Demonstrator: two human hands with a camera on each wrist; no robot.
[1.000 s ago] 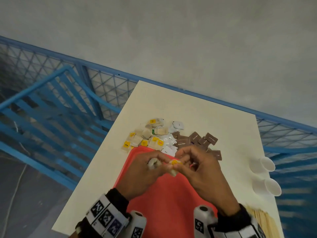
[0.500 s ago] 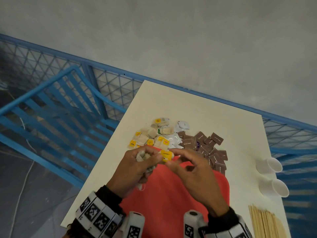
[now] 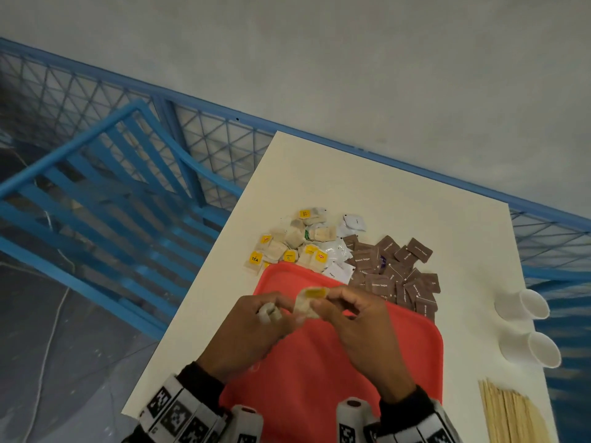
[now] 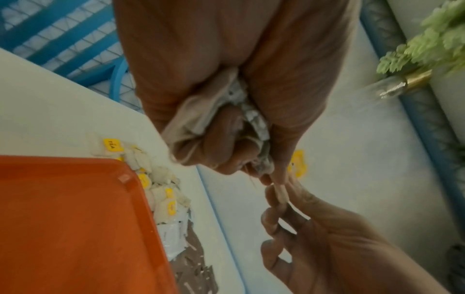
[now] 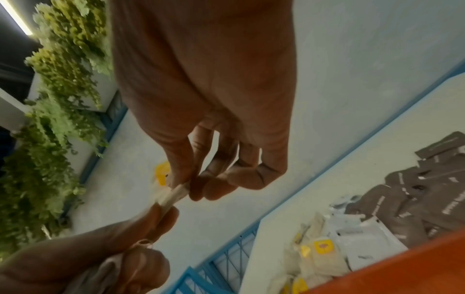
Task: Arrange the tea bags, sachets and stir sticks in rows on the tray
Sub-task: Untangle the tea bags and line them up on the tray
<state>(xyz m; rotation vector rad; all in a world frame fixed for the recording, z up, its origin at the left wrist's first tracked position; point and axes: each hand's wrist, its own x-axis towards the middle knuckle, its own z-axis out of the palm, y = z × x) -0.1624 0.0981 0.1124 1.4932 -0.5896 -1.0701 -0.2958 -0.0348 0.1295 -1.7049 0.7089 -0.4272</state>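
Note:
Both hands meet above the far end of the red tray (image 3: 335,372). My left hand (image 3: 271,318) grips a bunch of tea bags (image 4: 201,119) in its curled fingers and also pinches one tea bag (image 3: 308,302) with a yellow tag. My right hand (image 3: 332,303) pinches the same tea bag (image 5: 173,196) from the other side. A heap of tea bags (image 3: 294,244) lies on the table past the tray's far left corner. White sachets (image 3: 339,251) and brown sachets (image 3: 393,273) lie to its right. Stir sticks (image 3: 511,414) lie at the near right.
Two white paper cups (image 3: 527,327) lie on their sides near the table's right edge. The cream table (image 3: 383,193) ends at a blue mesh fence (image 3: 224,139) on the far and left sides. Green plants (image 5: 55,119) hang on the wall.
The hands have risen slightly and drawn one yellow-tagged tea bag out of the left hand's bunch, both pinching it. The head view has shifted, showing more of the tray and stir sticks.

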